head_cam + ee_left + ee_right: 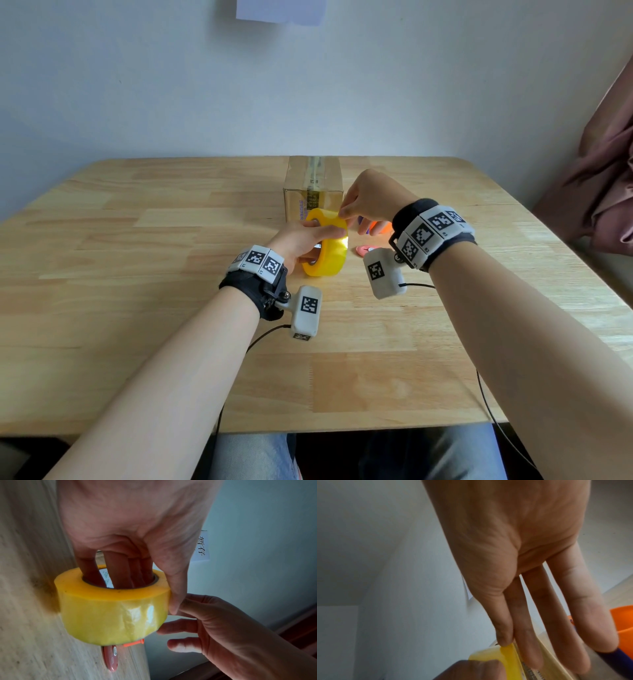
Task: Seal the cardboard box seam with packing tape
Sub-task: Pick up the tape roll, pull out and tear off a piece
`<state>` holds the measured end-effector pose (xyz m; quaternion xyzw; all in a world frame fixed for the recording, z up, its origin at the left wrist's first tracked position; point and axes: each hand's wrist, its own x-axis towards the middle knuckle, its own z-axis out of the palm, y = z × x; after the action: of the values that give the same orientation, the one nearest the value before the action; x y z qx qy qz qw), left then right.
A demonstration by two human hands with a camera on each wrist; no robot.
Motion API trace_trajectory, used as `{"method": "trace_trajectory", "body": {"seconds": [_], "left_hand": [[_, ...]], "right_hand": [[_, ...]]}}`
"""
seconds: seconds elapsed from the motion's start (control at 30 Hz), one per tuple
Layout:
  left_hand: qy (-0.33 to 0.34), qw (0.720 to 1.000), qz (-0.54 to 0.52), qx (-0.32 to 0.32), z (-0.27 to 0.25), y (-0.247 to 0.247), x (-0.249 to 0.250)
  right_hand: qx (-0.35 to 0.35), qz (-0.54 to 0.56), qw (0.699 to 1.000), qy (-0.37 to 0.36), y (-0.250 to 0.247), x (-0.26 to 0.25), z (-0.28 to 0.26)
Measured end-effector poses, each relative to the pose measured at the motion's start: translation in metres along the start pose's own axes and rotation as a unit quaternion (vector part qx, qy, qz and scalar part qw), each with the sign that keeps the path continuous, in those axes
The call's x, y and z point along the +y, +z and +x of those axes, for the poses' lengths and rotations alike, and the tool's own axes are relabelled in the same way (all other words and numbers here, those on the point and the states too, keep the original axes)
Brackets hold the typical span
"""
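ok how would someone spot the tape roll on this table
On the wooden table, just in front of the cardboard box, the left hand holds the tape roll. It is the only yellow ring there.

Black wristbands (260,296) with checkered white tags (jeans, seemingly).

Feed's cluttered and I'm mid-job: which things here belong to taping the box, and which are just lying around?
Job:
tape roll, gripped by left hand, picked at by right hand
cardboard box

Lying about:
pink cutter
orange item
wall paper note
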<state>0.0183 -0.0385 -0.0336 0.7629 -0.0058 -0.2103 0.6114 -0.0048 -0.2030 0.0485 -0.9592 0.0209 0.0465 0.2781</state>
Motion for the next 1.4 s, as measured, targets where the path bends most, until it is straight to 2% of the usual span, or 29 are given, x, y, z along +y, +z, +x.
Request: {"method": "trace_trajectory", "body": {"seconds": [0.27,0.5,0.6,0.7,0.77,0.9,1.13,1.4], "left_hand": [[0.002,1.000,-0.001,0.001,0.008,-0.004,-0.007],[0.007,1.000,0.016,-0.009,0.004,-0.001,-0.005],[0.014,1.000,0.010,-0.004,0.007,-0.001,-0.005],[0.005,1.000,-0.009,0.000,0.009,-0.003,-0.005],[0.008,1.000,-0.007,0.002,0.008,-0.002,-0.005],[0.017,1.000,0.017,0.005,0.006,0.004,-0.003],[0.008,0.999,0.032,0.007,0.014,0.002,-0.008],[0.052,0.998,0.045,0.000,0.004,-0.003,-0.004]], "right_hand": [[-0.027,-0.023,0.999,-0.014,0.002,0.000,0.000],[-0.036,-0.042,0.998,0.021,0.008,-0.002,0.000],[-0.030,-0.012,0.999,0.037,0.004,-0.004,0.000],[0.024,0.054,0.997,0.054,-0.005,-0.001,0.000],[0.024,0.073,0.996,0.044,-0.008,0.001,-0.004],[-0.016,0.057,0.998,0.025,-0.003,0.005,-0.009],[0.018,0.030,0.999,0.036,0.001,0.003,-0.005],[0.039,-0.019,0.998,0.043,0.005,0.000,-0.001]]}}
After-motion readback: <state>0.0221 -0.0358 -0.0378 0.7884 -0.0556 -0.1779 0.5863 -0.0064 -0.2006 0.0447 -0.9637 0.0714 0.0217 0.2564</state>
